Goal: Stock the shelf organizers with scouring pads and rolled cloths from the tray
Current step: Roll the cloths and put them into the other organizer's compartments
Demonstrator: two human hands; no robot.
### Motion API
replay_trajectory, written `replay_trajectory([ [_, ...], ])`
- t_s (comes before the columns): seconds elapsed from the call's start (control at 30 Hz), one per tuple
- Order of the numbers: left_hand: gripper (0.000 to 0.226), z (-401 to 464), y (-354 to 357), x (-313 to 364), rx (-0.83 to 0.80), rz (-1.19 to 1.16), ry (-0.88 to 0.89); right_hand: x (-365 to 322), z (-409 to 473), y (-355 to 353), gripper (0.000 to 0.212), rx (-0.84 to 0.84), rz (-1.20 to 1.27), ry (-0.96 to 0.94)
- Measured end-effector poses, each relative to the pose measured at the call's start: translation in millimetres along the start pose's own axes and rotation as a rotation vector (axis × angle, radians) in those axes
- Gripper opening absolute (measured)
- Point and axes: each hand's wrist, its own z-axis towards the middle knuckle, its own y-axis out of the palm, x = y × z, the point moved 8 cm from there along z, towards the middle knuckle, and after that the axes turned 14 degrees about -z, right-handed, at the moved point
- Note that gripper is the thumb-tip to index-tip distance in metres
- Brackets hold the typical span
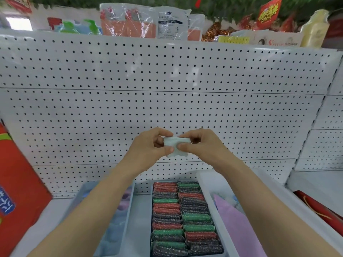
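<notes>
Organizer (151, 238) packed with scouring pads (183, 217), both hands (178, 145) pinching pale cloth (176, 146)

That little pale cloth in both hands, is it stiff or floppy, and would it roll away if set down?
Probably floppy: the pale cloth bunches and wrinkles between the left hand and right hand, its wavy edge drooping. It looks light, held by fingertip pinches alone. Unlikely to roll; it isn't tightly wound.

Packed scouring pads (183, 217) below; pegboard (167, 80) behind.
</notes>
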Motion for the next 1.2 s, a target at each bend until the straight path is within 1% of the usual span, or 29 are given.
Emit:
replay_trajectory([
  [0.07,0.033,1.3,-1.9,-0.3,-0.016,0.000,-0.009,4.5,-1.6,-0.6,0.012,-0.017,0.046,0.041],
  [0.13,0.027,2.2,1.5,-1.7,-0.073,-0.006,-0.037,11.3,-2.4,3.2,0.018,-0.090,0.156,0.077],
  [0.2,0.020,1.1,7.3,-1.8,-0.133,0.007,-0.067,13.6,-3.3,6.6,0.019,-0.154,0.255,0.076],
  [0.27,0.020,1.3,11.2,-3.9,-0.147,-0.080,-0.102,13.0,-3.2,8.5,0.019,-0.193,0.360,0.079],
  [0.37,0.016,4.0,13.8,-9.9,-0.099,-0.256,-0.150,14.0,-0.5,9.6,0.022,-0.189,0.400,0.114],
  [0.5,0.010,3.7,20.6,-14.7,-0.050,-0.317,-0.161,20.0,2.2,12.9,0.029,-0.171,0.416,0.152],
  [0.6,0.011,2.8,24.9,-20.2,0.019,-0.367,-0.155,23.4,6.0,13.3,0.022,-0.156,0.424,0.129],
  [0.73,0.013,1.7,31.6,-29.7,0.107,-0.587,-0.160,28.5,13.4,12.5,0.018,-0.133,0.512,0.090],
  [0.8,0.015,2.7,35.5,-32.4,0.133,-0.709,-0.162,30.0,16.6,12.8,0.019,-0.136,0.569,0.067],
  [0.9,0.009,4.6,38.2,-37.3,0.155,-0.885,-0.203,29.3,21.1,15.8,0.022,-0.192,0.627,0.051],
  [0.93,0.013,5.3,35.9,-39.1,0.161,-0.913,-0.210,28.3,22.0,18.0,0.021,-0.219,0.630,0.050],
  [0.97,0.021,6.6,31.6,-41.7,0.163,-0.901,-0.202,26.8,22.9,21.0,0.020,-0.244,0.625,0.053],
  [1.0,0.024,7.8,25.8,-43.1,0.163,-0.831,-0.175,26.2,23.6,24.9,0.018,-0.258,0.610,0.056],
  [1.03,0.021,8.7,18.8,-43.7,0.163,-0.728,-0.138,25.9,24.5,29.2,0.017,-0.256,0.586,0.061],
  [1.1,0.007,9.8,3.1,-44.5,0.170,-0.537,-0.067,26.1,28.0,39.8,0.013,-0.217,0.533,0.083],
  [1.13,0.006,9.8,-6.0,-46.2,0.173,-0.460,-0.044,26.5,30.5,46.9,0.013,-0.198,0.508,0.104],
  [1.2,0.015,9.0,-25.5,-53.3,0.145,-0.310,-0.023,26.4,35.5,67.1,0.022,-0.208,0.456,0.155],
])
